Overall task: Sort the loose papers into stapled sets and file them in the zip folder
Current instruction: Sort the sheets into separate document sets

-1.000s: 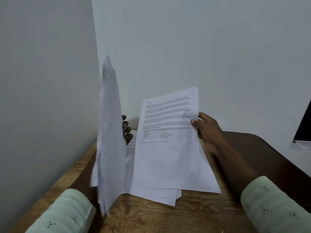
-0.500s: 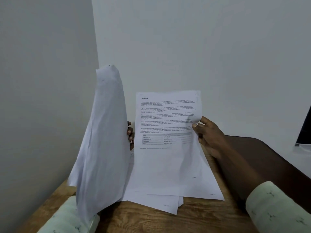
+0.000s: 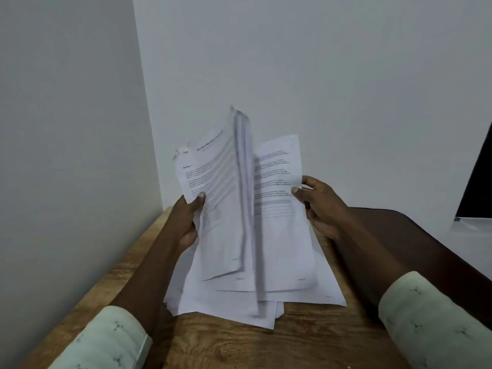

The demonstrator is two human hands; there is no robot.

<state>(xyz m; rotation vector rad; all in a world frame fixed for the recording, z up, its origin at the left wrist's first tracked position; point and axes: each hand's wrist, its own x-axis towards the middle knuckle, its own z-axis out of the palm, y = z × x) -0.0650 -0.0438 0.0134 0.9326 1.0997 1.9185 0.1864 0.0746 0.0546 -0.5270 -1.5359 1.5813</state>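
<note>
Papers [image 3: 323, 290], frame centre, look light, floppy, slippery; the left hand [image 3: 189, 222] pinches a sheaf's [image 3: 221, 198] side edge, the right hand [image 3: 323, 209] one sheet's [image 3: 279, 166], above the counter [image 3: 266, 347]. Best gripped at edges.

Left grip [image 3: 187, 222] — thumb on top — pinches a raised sheaf of white printed papers [image 3: 221, 214]; right grip [image 3: 323, 206] pinches a white printed sheet [image 3: 285, 241] by its edge.

Pale greenish left sleeve [image 3: 106, 339], matching right sleeve [image 3: 439, 318], tiny dark sprig print, cuffs at mid-forearm
</note>
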